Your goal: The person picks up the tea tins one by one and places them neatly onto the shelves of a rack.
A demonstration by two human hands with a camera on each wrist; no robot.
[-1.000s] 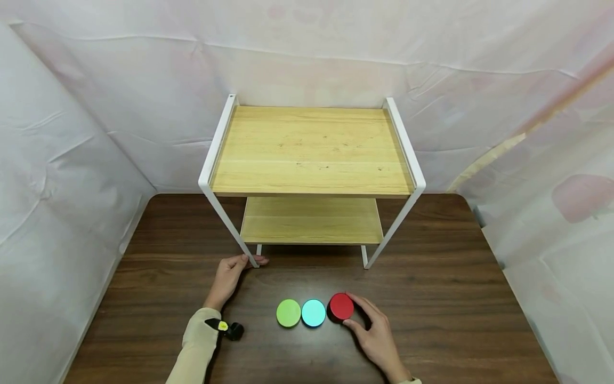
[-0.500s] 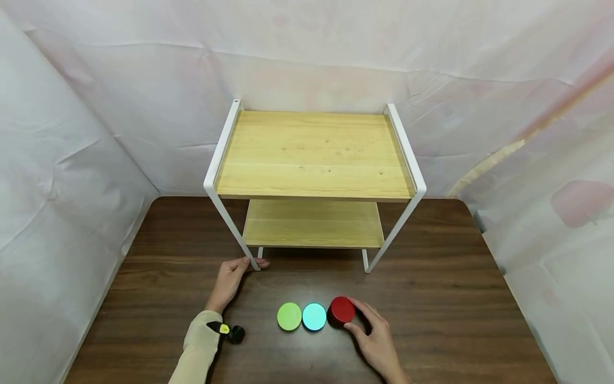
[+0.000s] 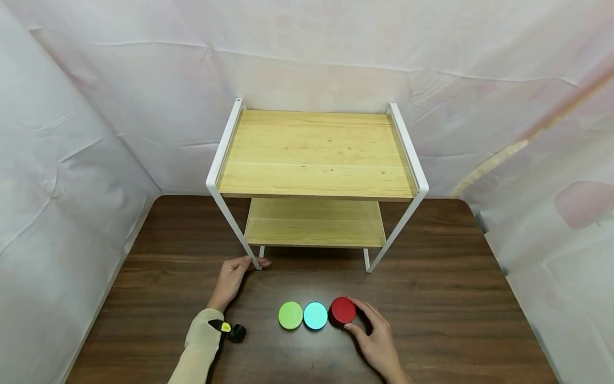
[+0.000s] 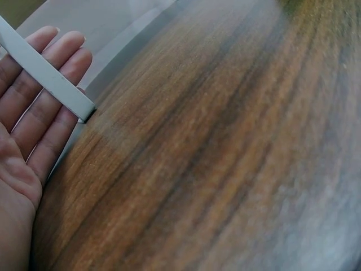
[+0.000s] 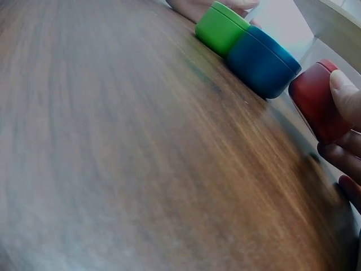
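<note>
red canister [image 3: 343, 310] | we judge light, stiff, slick; grip its sides | right hand [image 3: 377, 338] pinches it; left hand [image 3: 229, 279], fingers straight

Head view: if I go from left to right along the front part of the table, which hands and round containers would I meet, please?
Left hand → green container → blue container → red container → right hand.

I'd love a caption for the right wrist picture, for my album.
The right hand grips a red container, with a blue container and a green container beyond.
</note>
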